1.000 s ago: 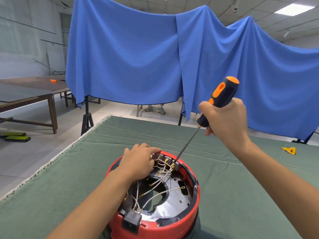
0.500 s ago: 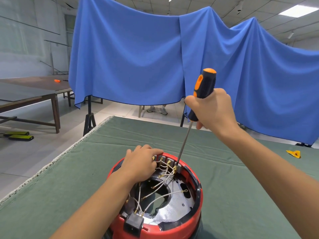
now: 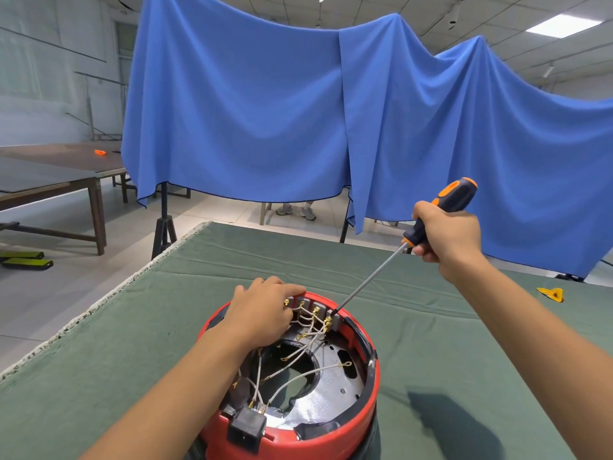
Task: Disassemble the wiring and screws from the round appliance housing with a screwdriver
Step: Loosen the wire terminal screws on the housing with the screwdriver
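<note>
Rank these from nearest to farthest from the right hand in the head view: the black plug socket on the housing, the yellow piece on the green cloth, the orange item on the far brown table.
From the right hand:
1. Yellow piece, lying on the cloth to its right.
2. Black plug socket, on the housing's near rim, lower left.
3. Orange item, on the brown table far left.

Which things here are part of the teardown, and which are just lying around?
In the job:
red housing
white wires
terminal block
screwdriver, gripped by right hand
left hand, resting on the housing

Lying about:
yellow piece on the green cloth
orange item on the far table
blue drape
</note>
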Motion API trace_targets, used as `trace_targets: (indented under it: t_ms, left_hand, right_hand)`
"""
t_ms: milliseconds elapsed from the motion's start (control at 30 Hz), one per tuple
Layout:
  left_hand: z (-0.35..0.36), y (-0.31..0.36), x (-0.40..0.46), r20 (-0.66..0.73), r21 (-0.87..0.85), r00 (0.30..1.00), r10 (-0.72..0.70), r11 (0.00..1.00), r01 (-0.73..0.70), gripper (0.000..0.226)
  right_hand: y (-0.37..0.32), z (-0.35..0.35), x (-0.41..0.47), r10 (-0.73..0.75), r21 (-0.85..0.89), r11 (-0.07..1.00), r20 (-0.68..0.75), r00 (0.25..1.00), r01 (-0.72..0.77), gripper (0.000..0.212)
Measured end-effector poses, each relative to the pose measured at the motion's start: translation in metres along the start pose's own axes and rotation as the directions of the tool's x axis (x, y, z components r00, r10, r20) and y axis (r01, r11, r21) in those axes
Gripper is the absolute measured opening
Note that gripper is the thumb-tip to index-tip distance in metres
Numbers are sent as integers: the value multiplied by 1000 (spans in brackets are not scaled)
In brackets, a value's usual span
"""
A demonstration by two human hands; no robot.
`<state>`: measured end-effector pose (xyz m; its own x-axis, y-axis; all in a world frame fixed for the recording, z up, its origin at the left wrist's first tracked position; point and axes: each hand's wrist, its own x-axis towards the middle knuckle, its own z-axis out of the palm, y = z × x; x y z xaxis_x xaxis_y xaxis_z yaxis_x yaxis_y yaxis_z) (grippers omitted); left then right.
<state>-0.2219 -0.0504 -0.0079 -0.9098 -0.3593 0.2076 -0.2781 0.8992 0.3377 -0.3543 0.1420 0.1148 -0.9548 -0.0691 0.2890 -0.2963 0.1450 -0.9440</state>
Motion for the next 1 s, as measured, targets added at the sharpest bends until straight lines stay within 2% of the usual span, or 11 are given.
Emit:
trace_targets:
  t_ms: [200, 333, 500, 667, 833, 1000]
  left_hand:
    - [0, 0, 0, -3, 1, 1000, 1, 1000, -1, 51]
    - [0, -1, -1, -9, 0, 1000, 5, 1000, -5, 51]
    - [-1, 0, -2, -4, -5, 1000, 11, 1000, -11, 51]
    - [-1, 0, -3, -2, 8, 1000, 6, 1000, -6, 51]
    - [-2, 2, -4, -8, -1, 1000, 10, 1000, -10, 50]
    - [-1, 1, -4, -12, -2, 1000, 10, 1000, -10, 50]
  right_hand:
    - [14, -4, 5, 86, 72, 994, -38, 996, -83, 14]
    - [17, -8, 4, 72, 99, 993, -40, 997, -68, 15]
    - [-1, -3, -22, -165, 59, 984, 0, 986, 165, 22]
    - [-19, 9, -66, -462, -89, 880, 67, 885, 466, 24]
    - [-30, 20, -85, -593, -215, 765, 130, 794, 607, 30]
    - [-31, 17, -83, -581, -198, 778, 132, 803, 596, 33]
